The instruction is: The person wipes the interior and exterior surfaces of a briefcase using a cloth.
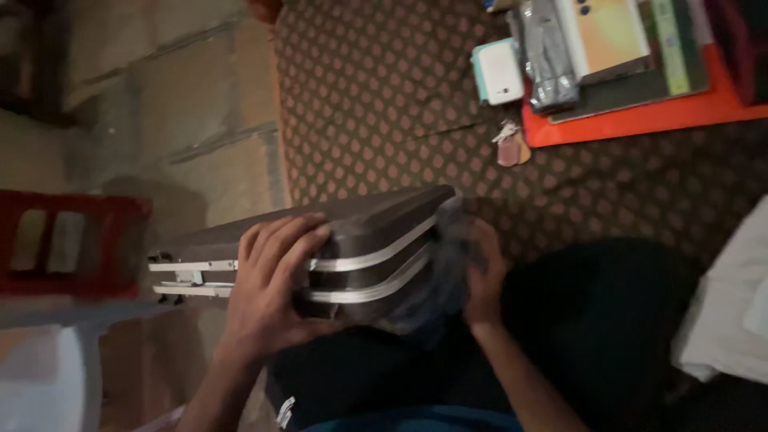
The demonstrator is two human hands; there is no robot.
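A patterned brown cloth with small pale motifs covers most of the surface ahead, with bare stone floor to its left and a red stool at the floor's edge. On the cloth's far right lies an orange board stacked with flat folders and packets, and a small white box and a bunch of keys sit just beside it. Resting on the person's lap, half over the cloth's edge, is a dark hard-shell briefcase with 2 silver trim bands along its side; the bands run close together, so the case looks shut or nearly so, and its latches at the left end cannot be read in the dim light. The left hand lies over the case's near edge, fingers curled down across both bands and gripping it. The right hand presses at the case's right end, blurred; its fingers seem closed around the corner, though the blur makes that uncertain.
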